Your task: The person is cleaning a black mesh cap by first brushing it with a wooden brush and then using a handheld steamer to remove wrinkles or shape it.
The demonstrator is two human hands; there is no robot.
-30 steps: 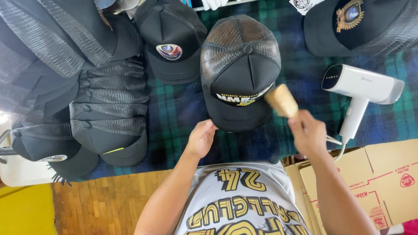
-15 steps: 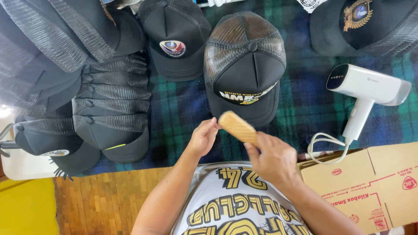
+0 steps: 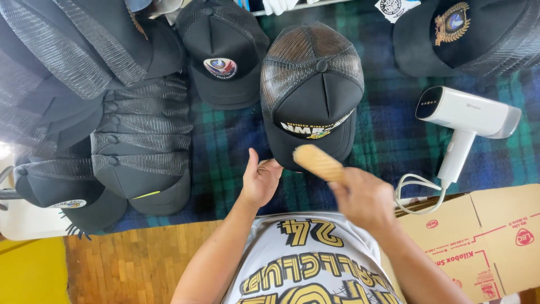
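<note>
A black mesh-back cap (image 3: pixel 312 93) with a printed front patch lies in the middle of a green and blue plaid cloth (image 3: pixel 388 141), brim toward me. My left hand (image 3: pixel 260 180) rests at the brim's near left edge, thumb raised and fingers touching the brim. My right hand (image 3: pixel 363 197) grips a wooden brush (image 3: pixel 318 162), whose head lies over the front of the brim.
A stack of black mesh caps (image 3: pixel 140 141) fills the left side. Another black cap (image 3: pixel 225 53) sits behind, and one more (image 3: pixel 461 34) at the far right. A white hand-held steamer (image 3: pixel 464 121) with its cord lies right. A cardboard box (image 3: pixel 478 242) stands at lower right.
The brush swung from the cap's right side down to the brim, then shifted slightly right along it. My left hand stayed at the brim, its thumb now lifted.
</note>
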